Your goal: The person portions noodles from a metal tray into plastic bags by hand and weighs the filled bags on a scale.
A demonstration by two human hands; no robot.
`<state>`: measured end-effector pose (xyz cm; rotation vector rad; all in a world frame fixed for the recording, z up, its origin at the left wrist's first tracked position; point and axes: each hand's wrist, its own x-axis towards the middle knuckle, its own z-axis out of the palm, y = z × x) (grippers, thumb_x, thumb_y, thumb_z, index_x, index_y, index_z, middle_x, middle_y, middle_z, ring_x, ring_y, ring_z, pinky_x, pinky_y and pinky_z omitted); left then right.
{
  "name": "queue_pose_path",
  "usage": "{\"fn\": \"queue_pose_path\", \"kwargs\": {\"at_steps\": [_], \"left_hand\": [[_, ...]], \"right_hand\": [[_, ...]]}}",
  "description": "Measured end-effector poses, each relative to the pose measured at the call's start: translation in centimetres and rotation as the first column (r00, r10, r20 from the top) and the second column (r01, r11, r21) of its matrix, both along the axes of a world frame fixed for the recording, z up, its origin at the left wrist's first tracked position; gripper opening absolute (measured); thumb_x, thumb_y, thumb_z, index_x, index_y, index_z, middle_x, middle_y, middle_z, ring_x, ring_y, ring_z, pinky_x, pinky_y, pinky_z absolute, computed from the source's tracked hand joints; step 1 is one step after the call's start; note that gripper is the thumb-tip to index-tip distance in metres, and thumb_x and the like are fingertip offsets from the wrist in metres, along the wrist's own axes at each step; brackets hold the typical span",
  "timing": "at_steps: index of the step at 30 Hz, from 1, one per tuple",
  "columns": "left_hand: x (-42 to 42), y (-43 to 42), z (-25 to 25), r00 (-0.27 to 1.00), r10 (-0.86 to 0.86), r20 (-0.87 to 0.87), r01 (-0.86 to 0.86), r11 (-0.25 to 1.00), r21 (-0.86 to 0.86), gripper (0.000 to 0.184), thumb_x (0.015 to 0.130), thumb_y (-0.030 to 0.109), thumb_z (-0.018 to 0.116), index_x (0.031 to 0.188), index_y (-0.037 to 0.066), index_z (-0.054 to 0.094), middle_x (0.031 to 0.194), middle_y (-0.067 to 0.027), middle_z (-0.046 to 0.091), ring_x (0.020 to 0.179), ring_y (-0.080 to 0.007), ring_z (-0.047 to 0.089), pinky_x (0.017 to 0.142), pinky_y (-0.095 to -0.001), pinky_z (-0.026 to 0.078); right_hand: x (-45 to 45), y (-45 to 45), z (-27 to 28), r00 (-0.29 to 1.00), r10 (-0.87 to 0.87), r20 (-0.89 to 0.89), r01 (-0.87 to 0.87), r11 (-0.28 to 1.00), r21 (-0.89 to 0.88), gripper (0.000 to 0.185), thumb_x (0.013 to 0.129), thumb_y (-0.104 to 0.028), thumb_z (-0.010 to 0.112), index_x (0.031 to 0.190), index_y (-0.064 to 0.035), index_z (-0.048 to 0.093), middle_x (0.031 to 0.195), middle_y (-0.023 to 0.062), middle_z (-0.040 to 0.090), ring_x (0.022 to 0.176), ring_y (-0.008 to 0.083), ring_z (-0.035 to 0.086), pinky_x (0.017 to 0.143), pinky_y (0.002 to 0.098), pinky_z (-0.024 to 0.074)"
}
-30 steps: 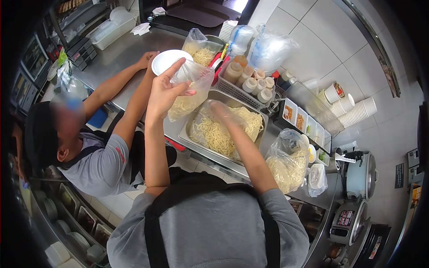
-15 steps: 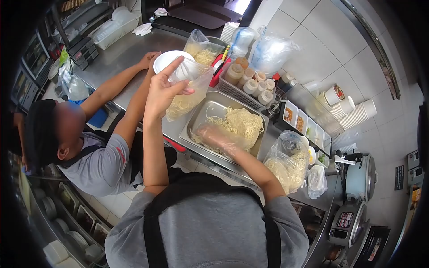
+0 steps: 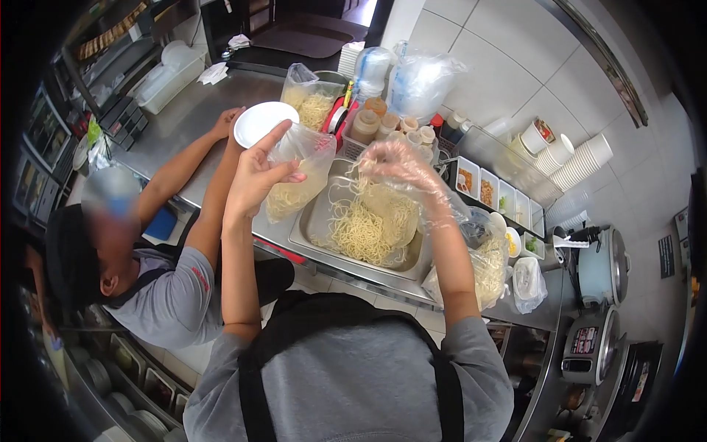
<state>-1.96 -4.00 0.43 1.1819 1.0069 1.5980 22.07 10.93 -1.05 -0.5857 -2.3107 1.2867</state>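
My left hand (image 3: 254,177) is raised at the counter's front edge, its index finger and thumb closed on a white bowl (image 3: 264,124). A clear bag of noodles (image 3: 298,188) sits right beside and behind these fingers. My right hand (image 3: 401,166), in a clear plastic glove, is up above a metal tray (image 3: 305,230). Its fingers are closed around some noodles, and a few strands dangle below them. A loose heap of pale yellow noodles (image 3: 364,232) fills the middle of the tray.
At my left, a co-worker (image 3: 166,272) rests both arms on the counter. Sauce bottles (image 3: 364,127) stand in a basket behind the tray. Topping containers (image 3: 487,186) and another noodle bag (image 3: 479,276) are at the right. Stacked cups (image 3: 578,166) and a rice cooker (image 3: 589,346) lie farther right.
My right hand has risen out of the tray with noodles in it. The heap looks looser and more spread out. My left hand keeps its hold; the view has shifted slightly.
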Motion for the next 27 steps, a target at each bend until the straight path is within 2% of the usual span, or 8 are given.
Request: {"fn": "queue_pose_path", "kwargs": {"at_steps": [3, 6, 13, 17, 20, 23, 26, 27], "left_hand": [[0.1, 0.1, 0.4, 0.999, -0.043, -0.007, 0.043, 0.999, -0.008, 0.066, 0.076, -0.009, 0.059, 0.135, -0.011, 0.030, 0.139, -0.0216, 0.036, 0.076, -0.0155, 0.066, 0.069, -0.0254, 0.056], [0.3, 0.3, 0.6, 0.997, -0.082, -0.012, 0.081, 0.997, -0.016, 0.068, 0.076, -0.010, 0.058, 0.136, -0.010, 0.028, 0.139, -0.0217, 0.036, 0.077, -0.0154, 0.066, 0.070, -0.0253, 0.056], [1.1, 2.0, -0.2, 0.985, -0.165, -0.045, 0.161, 0.983, -0.085, 0.072, 0.075, -0.009, 0.058, 0.138, -0.010, 0.023, 0.143, -0.0223, 0.028, 0.082, -0.0177, 0.065, 0.072, -0.0268, 0.056], [2.0, 2.7, -0.6, 0.973, -0.232, -0.009, 0.228, 0.964, -0.136, 0.075, 0.075, -0.008, 0.059, 0.139, -0.009, 0.020, 0.146, -0.0212, 0.023, 0.085, -0.0192, 0.065, 0.074, -0.0278, 0.056], [2.1, 3.5, -0.8, 0.964, -0.267, 0.007, 0.266, 0.956, -0.121, 0.077, 0.074, -0.009, 0.060, 0.140, -0.009, 0.019, 0.146, -0.0202, 0.024, 0.087, -0.0196, 0.064, 0.074, -0.0282, 0.056], [2.6, 3.7, -0.2, 0.960, -0.274, 0.054, 0.278, 0.956, -0.093, 0.078, 0.074, -0.009, 0.061, 0.139, -0.009, 0.020, 0.145, -0.0201, 0.026, 0.088, -0.0193, 0.064, 0.074, -0.0282, 0.056], [2.6, 4.0, 0.5, 0.958, -0.281, 0.054, 0.285, 0.953, -0.098, 0.077, 0.074, -0.009, 0.062, 0.140, -0.008, 0.021, 0.144, -0.0196, 0.028, 0.089, -0.0190, 0.064, 0.074, -0.0283, 0.056], [2.5, 4.1, 0.7, 0.956, -0.290, 0.034, 0.292, 0.952, -0.094, 0.077, 0.074, -0.009, 0.062, 0.139, -0.008, 0.021, 0.143, -0.0192, 0.029, 0.089, -0.0187, 0.064, 0.073, -0.0282, 0.056]], "right_hand": [[0.3, -0.8, 4.5, 0.989, -0.145, -0.003, 0.145, 0.985, 0.090, 0.017, 0.077, -0.019, 0.068, 0.078, -0.0019, 0.066, 0.073, 0.0039, 0.063, 0.068, 0.0110, 0.058, 0.067, 0.0279, 0.0471], [0.4, -0.5, 7.3, 0.985, -0.168, -0.048, 0.167, 0.986, -0.016, 0.013, 0.076, -0.016, 0.073, 0.078, -0.0050, 0.067, 0.080, 0.0049, 0.066, 0.074, 0.0115, 0.060, 0.073, 0.0277, 0.0497], [-0.2, -1.8, 14.9, 0.961, -0.172, -0.218, 0.198, 0.974, 0.106, 0.016, 0.075, -0.015, 0.072, 0.083, -0.0020, 0.065, 0.075, 0.0060, 0.063, 0.070, 0.0128, 0.061, 0.067, 0.0257, 0.0510], [-1.4, -1.4, 15.9, 0.965, 0.008, -0.261, 0.029, 0.990, 0.139, 0.018, 0.075, -0.016, 0.071, 0.085, -0.0009, 0.066, 0.076, 0.0067, 0.063, 0.069, 0.0125, 0.061, 0.066, 0.0246, 0.0507], [-2.7, -0.9, 13.6, 0.973, 0.119, -0.199, -0.117, 0.993, 0.020, 0.020, 0.074, -0.016, 0.069, 0.090, -0.0026, 0.067, 0.082, 0.0083, 0.066, 0.072, 0.0154, 0.063, 0.067, 0.0272, 0.0516], [-4.2, -0.8, 12.2, 0.931, 0.103, 0.349, -0.249, 0.880, 0.405, 0.027, 0.072, -0.017, 0.069, 0.097, -0.0055, 0.068, 0.090, 0.0101, 0.068, 0.077, 0.0184, 0.065, 0.070, 0.0306, 0.0524], [-3.9, -0.7, 12.1, 0.966, 0.039, 0.257, -0.170, 0.842, 0.512, 0.034, 0.070, -0.018, 0.070, 0.102, -0.0072, 0.068, 0.093, 0.0105, 0.068, 0.081, 0.0194, 0.065, 0.072, 0.0331, 0.0523], [-3.5, -0.4, 12.6, 0.993, 0.012, 0.114, -0.072, 0.841, 0.536, 0.032, 0.073, -0.019, 0.070, 0.102, -0.0055, 0.068, 0.090, 0.0106, 0.068, 0.081, 0.0189, 0.065, 0.071, 0.0317, 0.0525]]}}
